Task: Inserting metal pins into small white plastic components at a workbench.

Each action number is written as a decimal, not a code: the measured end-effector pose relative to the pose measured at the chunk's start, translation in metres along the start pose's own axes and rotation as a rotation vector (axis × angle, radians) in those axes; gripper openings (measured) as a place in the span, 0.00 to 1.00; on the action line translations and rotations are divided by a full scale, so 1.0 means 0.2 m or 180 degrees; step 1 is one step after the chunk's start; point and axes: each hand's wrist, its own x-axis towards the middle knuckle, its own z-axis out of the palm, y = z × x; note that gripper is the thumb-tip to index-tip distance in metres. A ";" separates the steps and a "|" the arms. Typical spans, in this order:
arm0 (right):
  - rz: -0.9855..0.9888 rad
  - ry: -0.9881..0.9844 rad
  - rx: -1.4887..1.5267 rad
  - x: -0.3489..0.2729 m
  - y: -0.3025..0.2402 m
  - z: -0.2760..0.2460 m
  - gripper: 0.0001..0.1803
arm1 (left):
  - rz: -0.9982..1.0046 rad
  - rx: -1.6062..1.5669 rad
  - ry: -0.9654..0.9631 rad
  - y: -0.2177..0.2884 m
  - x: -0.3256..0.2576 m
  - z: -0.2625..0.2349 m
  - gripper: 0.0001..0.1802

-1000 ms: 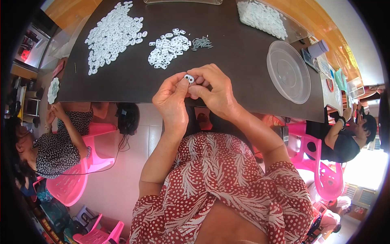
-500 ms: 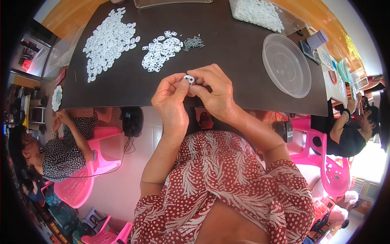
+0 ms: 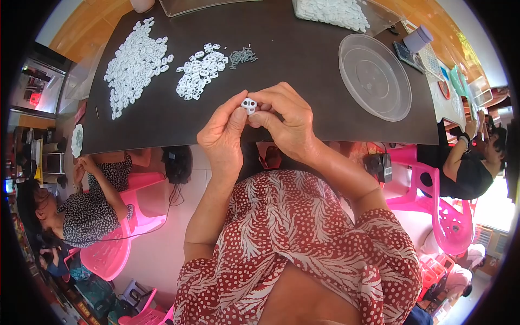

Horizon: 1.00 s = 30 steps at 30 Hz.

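Between my fingertips is a small white plastic piece (image 3: 249, 105) with two dark round holes. My left hand (image 3: 225, 132) pinches it from the left, thumb in front. My right hand (image 3: 285, 119) grips its right side with thumb and forefinger. Both hands are just above the near edge of the dark table (image 3: 303, 70). Beyond them lies a small heap of white two-holed pieces (image 3: 200, 75). A little pile of thin grey pins (image 3: 242, 57) lies to the right of that heap. Farther left spreads a larger heap of white oval pieces (image 3: 135, 62).
A round clear plastic lid (image 3: 375, 77) lies on the right. At the back stands a clear bin of white pieces (image 3: 333, 13). A lilac cup (image 3: 418, 39) and a phone (image 3: 409, 57) are at the far right. People sit on pink chairs (image 3: 417, 179) at both sides.
The white piece has been tilted between my fingers, so its two holes face up more plainly. The view has shifted slightly, and both hands still hold the piece.
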 end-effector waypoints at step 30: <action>-0.0597 0.0347 -0.0033 0.01 0.00 0.09 0.16 | 0.0668 0.0066 0.0511 -0.05 -0.05 0.05 0.13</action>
